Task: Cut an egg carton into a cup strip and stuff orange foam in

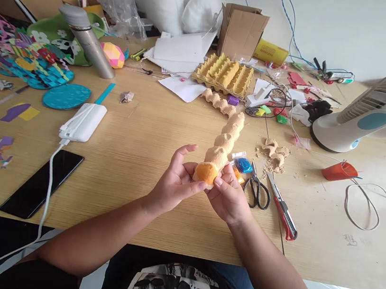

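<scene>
A peach-coloured egg carton strip with a row of bumps points away from me over the table. Smooth orange material, which looks like clay, covers its near bump. My left hand holds this end from the left, thumb on the orange part and one finger raised. From the right, my right hand grips the same end between thumb and fingers. Beside it lie an orange packet, a blue packet, black-handled scissors and a red utility knife.
Farther back are another carton strip, a yellow egg tray and a cardboard box. Carton scraps, an orange cup and a white fan stand right. Left are a power bank, phone and metal bottle.
</scene>
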### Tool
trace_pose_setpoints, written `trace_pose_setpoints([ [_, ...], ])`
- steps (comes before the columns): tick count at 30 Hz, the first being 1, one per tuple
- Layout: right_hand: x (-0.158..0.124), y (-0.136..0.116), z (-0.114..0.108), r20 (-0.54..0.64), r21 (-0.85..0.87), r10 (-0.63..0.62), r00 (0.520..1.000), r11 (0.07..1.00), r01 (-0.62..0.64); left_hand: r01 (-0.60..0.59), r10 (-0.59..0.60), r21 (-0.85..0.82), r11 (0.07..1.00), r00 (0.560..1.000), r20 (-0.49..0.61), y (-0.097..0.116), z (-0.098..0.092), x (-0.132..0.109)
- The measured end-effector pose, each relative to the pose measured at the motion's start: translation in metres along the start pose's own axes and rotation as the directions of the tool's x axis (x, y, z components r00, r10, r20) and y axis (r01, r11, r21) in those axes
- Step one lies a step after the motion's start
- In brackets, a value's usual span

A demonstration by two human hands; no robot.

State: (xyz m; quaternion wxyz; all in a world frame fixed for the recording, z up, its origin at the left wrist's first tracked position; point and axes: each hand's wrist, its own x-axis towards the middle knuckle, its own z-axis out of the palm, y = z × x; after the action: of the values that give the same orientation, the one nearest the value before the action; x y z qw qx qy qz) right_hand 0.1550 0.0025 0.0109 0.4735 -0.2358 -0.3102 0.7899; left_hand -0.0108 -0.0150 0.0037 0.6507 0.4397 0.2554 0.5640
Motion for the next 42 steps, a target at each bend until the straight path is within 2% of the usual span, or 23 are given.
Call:
trace_pose_setpoints([
  [12,-0.0016,0.0028,0.0014,0.02,-0.059,-0.012,1.0,0.998,0.013,-0.013,0.014,0.034,0.999,0.999,-0.039,0.0025,0.0032,-0.0032],
  [21,-0.0024,0.001,0.0006,0.037,-0.022,0.01,0.999,1.0,-0.009,0.012,-0.012,0.041,0.999,1.0,-0.017,0.0046,-0.0005,-0.0024],
  [29,-0.0022,-0.0018,0.0003,0.021,0.004,0.018,1.0,1.0,-0.018,0.021,-0.02,-0.018,1.0,0.999,0.041,0.0063,-0.0002,-0.0007],
  [35,-0.0024,-0.0024,-0.0013,0.03,-0.073,0.01,1.0,0.997,-0.008,0.037,-0.037,-0.014,0.999,0.999,0.017,0.0048,-0.0011,-0.0002],
  [42,-0.0017,0.0001,-0.0019,0.019,-0.021,0.018,1.0,1.0,-0.018,0.059,-0.059,-0.018,0.998,0.998,0.027,0.0058,-0.003,-0.0005],
])
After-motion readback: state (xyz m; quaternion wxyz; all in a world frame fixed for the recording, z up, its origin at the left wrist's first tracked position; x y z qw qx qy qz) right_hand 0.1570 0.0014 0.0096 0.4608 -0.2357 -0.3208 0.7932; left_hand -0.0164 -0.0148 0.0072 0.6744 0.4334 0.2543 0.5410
